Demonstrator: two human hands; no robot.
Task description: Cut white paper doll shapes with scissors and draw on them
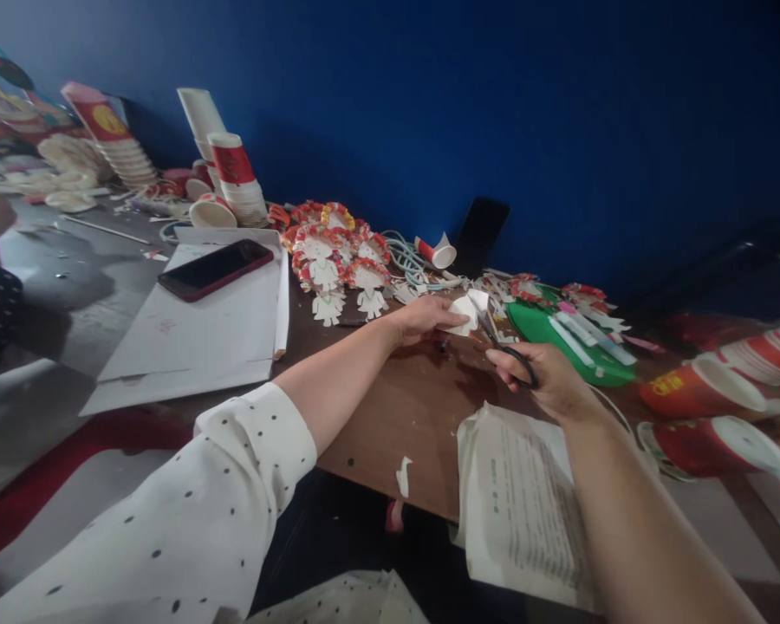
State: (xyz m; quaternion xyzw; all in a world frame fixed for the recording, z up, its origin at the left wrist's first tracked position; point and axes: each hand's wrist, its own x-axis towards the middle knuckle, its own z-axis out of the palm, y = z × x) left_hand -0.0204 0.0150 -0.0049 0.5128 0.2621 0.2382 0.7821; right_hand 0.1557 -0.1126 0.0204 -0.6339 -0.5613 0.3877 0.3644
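Observation:
My left hand pinches a small piece of white paper above the brown table. My right hand grips a pair of scissors with dark handles, fingers through the loops. The scissor blades reach the paper at its right side; whether they are open or closed on it is hard to make out. Beyond my left hand lie several cut-out paper figures with red and yellow frilled edges. Beside my right hand is a green round plate with white strips on it.
A phone rests on a white paper stack at left. Stacked paper cups stand against the blue wall. Another dark phone leans there. An open book lies at the front edge; red cups lie right. Paper scraps are scattered.

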